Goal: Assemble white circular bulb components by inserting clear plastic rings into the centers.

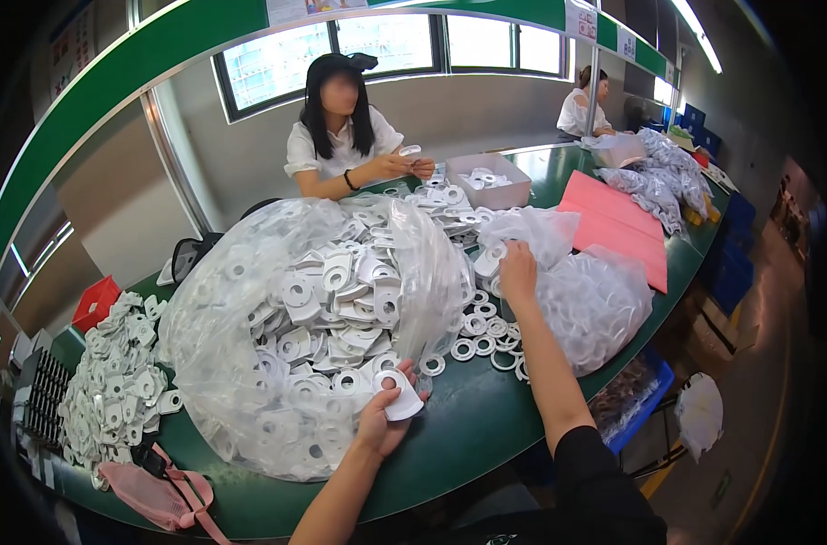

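My left hand (383, 420) is closed on a white plastic part (403, 397) with a rounded end and a round hole, its thumb over the hole. It is at the near edge of a big clear plastic bag (216, 363), which lies open and full of similar white plastic parts (341, 277). Stretched out to the right, my right hand (520, 272) is at a smaller clear bag (581, 313) of white rings, beside loose parts. Its fingertips are hidden, so I cannot tell if they grip anything. Loose white rings (483, 345) are scattered between the two bags.
A second heap of white parts (114, 386) lies at left, near a red bin (96, 302) and a pink bag (150, 495). Across the green table (459, 431), a co-worker (341, 136) handles a part beside a translucent bin (504, 193). Pink sheet (618, 222) lies at right.
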### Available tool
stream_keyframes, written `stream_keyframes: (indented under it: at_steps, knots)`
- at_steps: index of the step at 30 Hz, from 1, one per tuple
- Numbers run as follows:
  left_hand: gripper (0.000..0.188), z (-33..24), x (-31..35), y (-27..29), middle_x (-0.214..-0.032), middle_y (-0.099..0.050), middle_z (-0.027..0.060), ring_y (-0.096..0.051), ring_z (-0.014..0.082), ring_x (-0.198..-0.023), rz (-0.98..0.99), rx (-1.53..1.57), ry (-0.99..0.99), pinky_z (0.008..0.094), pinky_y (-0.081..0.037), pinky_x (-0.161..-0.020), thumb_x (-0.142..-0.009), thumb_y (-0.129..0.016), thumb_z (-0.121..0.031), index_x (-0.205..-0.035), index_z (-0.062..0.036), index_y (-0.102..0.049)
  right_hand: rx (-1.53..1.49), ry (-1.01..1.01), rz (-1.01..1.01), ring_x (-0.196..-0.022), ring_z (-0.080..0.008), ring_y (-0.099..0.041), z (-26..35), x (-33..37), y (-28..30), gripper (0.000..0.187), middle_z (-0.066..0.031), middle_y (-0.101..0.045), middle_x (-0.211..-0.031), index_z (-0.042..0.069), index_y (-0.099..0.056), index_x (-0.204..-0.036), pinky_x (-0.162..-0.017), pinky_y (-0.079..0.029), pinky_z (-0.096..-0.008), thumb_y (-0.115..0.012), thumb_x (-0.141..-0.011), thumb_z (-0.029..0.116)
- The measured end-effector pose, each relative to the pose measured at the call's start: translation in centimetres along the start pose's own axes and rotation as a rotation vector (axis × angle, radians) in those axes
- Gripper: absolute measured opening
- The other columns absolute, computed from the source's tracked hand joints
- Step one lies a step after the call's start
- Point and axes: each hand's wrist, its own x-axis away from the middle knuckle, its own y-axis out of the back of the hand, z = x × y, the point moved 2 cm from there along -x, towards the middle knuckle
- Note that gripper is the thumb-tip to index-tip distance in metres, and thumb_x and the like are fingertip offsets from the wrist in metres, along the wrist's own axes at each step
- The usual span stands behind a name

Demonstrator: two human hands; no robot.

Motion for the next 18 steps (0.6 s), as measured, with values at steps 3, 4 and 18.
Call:
stream_keyframes:
  at_steps: [3,4,18]
  knots:
    - [0.057,-0.1,0.1,0.1,-0.143,-0.028,0.0083,-0.025,0.0220,-0.133,-0.011,0.036,0.003,0.0471,-0.028,-0.105,-0.080,-0.039,-0.005,-0.137,-0.0038,-0.031,0.042,-0.100,-0.035,-0.094,-0.0315,-0.053,1.7,-0.3,1.5,0.035,-0.0143,-0.052,-0.100,0.005,-0.053,-0.106,-0.077,-0.046,-0.0411,-0.064,-0.073,0.005]
    - [0.058,-0.1,0.1,0.1,-0.144,-0.027,0.0087,-0.025,0.0220,-0.133,-0.012,0.060,0.007,0.0472,-0.028,-0.105,-0.079,-0.041,-0.007,-0.136,-0.0046,-0.032,0.055,-0.092,-0.111,-0.092,-0.0311,-0.054,2.6,0.2,2.4,0.029,-0.0127,-0.053,-0.095,0.006,-0.056,-0.102,-0.074,-0.047,-0.0407,-0.064,-0.073,0.007]
    - [0.047,-1.0,0.1,1.0,-0.125,-0.049,0.0130,-0.051,0.0289,-0.110,0.021,-0.008,0.060,0.0420,-0.047,-0.079,-0.091,-0.042,-0.031,-0.132,-0.0094,-0.036,-0.218,0.537,0.760,-0.098,-0.0290,-0.055,9.8,10.8,4.6,0.045,-0.0129,-0.058,-0.099,0.006,-0.064,-0.094,-0.083,-0.045,-0.0376,-0.075,-0.062,0.037]
